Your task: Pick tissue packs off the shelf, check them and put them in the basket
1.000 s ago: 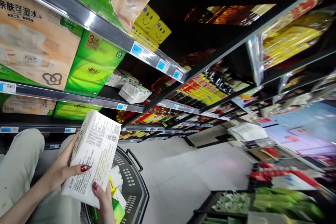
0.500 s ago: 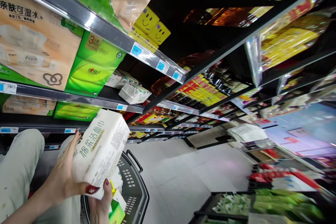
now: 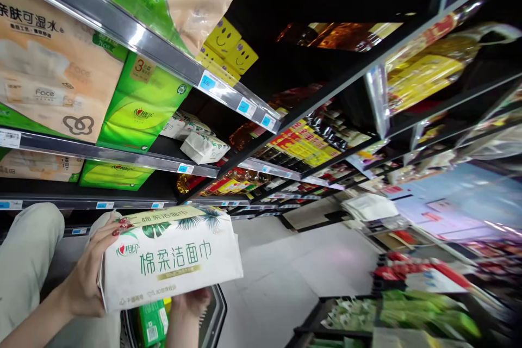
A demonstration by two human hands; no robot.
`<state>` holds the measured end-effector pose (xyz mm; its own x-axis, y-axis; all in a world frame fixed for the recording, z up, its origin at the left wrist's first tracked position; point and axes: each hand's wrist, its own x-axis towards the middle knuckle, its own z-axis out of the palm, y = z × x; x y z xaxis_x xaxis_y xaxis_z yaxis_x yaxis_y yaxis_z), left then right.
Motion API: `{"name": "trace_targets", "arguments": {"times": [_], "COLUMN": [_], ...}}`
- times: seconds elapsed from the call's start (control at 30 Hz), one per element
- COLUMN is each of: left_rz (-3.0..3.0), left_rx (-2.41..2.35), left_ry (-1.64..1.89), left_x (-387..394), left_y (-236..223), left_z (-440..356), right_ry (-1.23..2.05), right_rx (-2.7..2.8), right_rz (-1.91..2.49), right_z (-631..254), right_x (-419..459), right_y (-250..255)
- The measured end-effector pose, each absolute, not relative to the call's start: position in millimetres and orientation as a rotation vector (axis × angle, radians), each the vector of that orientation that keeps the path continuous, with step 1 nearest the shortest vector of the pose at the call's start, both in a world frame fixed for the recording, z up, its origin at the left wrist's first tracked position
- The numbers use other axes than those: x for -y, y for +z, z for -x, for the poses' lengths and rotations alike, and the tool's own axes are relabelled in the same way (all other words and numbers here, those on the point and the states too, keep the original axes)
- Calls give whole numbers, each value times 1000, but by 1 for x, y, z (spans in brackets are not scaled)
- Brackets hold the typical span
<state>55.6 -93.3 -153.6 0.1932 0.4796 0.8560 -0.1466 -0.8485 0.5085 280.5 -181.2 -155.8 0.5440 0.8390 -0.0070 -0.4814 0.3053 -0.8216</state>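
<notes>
A white pack of cotton face tissues (image 3: 175,261) with green lettering and leaf prints faces me, its long printed side toward the camera. My left hand (image 3: 90,272) is closed round its left end, red-nailed fingers over the top edge. Beneath the pack, my right hand (image 3: 193,302) supports it from below, its fingers partly hidden. Under both hands stands a grey shopping basket (image 3: 218,315) on the floor. Inside it, a green pack (image 3: 153,323) shows below the tissues.
Shelves at left hold large tissue packs (image 3: 141,109), yellow smiley packs (image 3: 228,46) and similar white packs (image 3: 204,147). Bottles (image 3: 244,179) line the shelves farther along. My bent knee (image 3: 32,244) is at left. Produce crates (image 3: 350,315) stand across the aisle floor (image 3: 269,261).
The tissue pack has turned from a tilted, upright pose to lie lengthwise, showing its front. My right hand has shifted rightward beneath it. The view has moved slightly.
</notes>
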Motion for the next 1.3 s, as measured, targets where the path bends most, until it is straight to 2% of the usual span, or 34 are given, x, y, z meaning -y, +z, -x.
{"name": "trace_targets", "arguments": {"times": [0.2,0.5,0.73,0.8,0.97,1.03,1.3], "left_rz": [-2149,-2175,-2346,-2509,-2634,-2580,-2563], "left_rx": [-181,-178,-144,-290,-692,-822,-1096], "left_ry": [1635,1359,1258,1100,730,664,405], "left_x": [79,78,85,81,45,30,15], "left_y": [-151,-158,-166,-170,-184,-190,-205], "left_z": [-42,-30,-62,-68,-45,-31,-18], "right_ry": [914,976,1042,907,159,-1,38], "right_rx": [448,427,497,584,585,497,666], "right_rz": [972,1172,1568,1629,2170,2365,2538], "right_z": [-287,-322,-353,-372,-439,-458,-479], "right_x": [194,221,236,250,285,284,203], "right_y": [-108,-113,-102,-104,-145,-174,-298]}}
